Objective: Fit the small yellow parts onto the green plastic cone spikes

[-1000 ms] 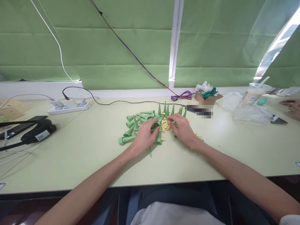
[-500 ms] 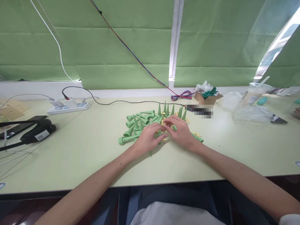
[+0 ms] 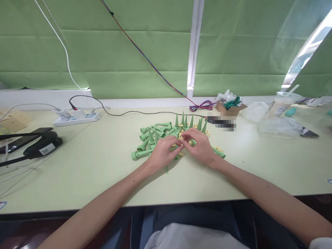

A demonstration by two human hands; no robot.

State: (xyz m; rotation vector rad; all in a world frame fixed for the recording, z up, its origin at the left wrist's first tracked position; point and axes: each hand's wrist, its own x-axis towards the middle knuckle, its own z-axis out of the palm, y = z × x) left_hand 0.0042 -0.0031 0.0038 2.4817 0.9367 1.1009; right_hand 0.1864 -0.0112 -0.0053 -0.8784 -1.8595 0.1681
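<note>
A heap of green plastic cones [image 3: 153,136] lies on the pale table [image 3: 98,166], some lying flat, several standing upright [image 3: 190,121] at the back. Small yellow pieces [image 3: 219,149] are scattered among them. My left hand [image 3: 163,154] and my right hand [image 3: 199,145] meet over the middle of the heap, fingertips touching. My left fingers are curled round a green cone [image 3: 176,156]. My right fingers pinch something small that I cannot make out.
A white power strip [image 3: 76,118] with cables sits at the left, a black device [image 3: 41,147] nearer the left edge. At the back right are a cardboard box [image 3: 229,107], plastic bags [image 3: 277,126], a cup [image 3: 280,103] and a phone [image 3: 308,132].
Both hands have drawn together over the heap until their fingertips meet. The other person's hand at the far right edge has left the view.
</note>
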